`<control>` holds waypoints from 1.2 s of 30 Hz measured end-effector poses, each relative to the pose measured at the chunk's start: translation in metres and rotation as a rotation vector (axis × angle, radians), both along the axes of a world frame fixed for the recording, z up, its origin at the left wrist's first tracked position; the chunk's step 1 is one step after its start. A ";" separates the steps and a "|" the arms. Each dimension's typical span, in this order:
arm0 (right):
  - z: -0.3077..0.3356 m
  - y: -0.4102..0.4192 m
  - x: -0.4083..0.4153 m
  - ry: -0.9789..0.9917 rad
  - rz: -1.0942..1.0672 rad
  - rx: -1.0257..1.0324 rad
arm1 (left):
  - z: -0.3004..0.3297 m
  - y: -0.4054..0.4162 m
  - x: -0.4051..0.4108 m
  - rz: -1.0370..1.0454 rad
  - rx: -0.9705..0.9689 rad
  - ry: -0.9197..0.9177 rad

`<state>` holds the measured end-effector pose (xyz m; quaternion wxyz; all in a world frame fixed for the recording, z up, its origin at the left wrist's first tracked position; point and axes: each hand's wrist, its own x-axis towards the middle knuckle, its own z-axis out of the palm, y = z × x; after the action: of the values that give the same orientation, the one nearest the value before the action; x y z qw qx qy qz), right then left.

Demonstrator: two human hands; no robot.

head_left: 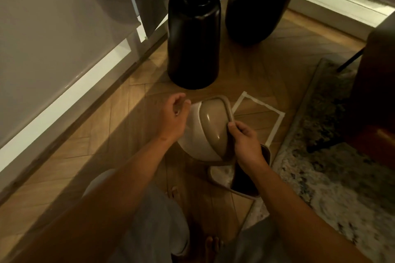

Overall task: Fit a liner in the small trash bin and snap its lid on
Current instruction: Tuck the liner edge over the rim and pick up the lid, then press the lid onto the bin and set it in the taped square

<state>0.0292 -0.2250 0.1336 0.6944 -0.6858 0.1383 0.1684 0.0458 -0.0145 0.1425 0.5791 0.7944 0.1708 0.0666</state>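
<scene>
two hands on the bin, lid still off

left hand (174, 116) curls loosely beside the white-and-tan plastic bin (208, 132), pinching what may be thin liner; hard to tell. right hand (245, 141) grips its tan rim. bin tilted above the wooden floor (132, 117), beside a taped square (258, 117). lid unfitted.

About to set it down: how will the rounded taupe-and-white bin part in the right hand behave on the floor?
Probably light: the right hand holds the bin part by its rim with fingertips. Its domed face shines, so likely slick. Rounded, so it may rock on the wood floor.
</scene>
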 end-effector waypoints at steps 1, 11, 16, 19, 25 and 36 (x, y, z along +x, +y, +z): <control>-0.002 -0.006 0.002 0.014 -0.037 0.026 | -0.005 -0.003 0.001 -0.042 0.019 0.033; -0.008 -0.057 0.006 0.074 -0.338 0.271 | -0.017 -0.047 -0.005 -0.195 0.006 0.201; -0.025 -0.082 0.000 0.115 -0.440 0.306 | -0.016 -0.073 -0.015 -0.219 -0.116 0.261; -0.035 -0.096 -0.008 0.178 -0.469 0.329 | -0.026 -0.088 -0.021 -0.263 -0.173 0.352; -0.051 -0.111 -0.032 0.166 -0.388 -0.335 | -0.050 -0.112 -0.028 -0.371 -0.097 0.536; -0.100 -0.123 -0.055 0.235 -0.052 -0.207 | -0.092 -0.123 -0.038 -0.437 0.039 0.618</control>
<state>-0.0262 -0.3479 0.0336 0.6031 -0.7254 0.2531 0.2145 0.0079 -0.1374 0.0502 0.4856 0.8055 0.1628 -0.2980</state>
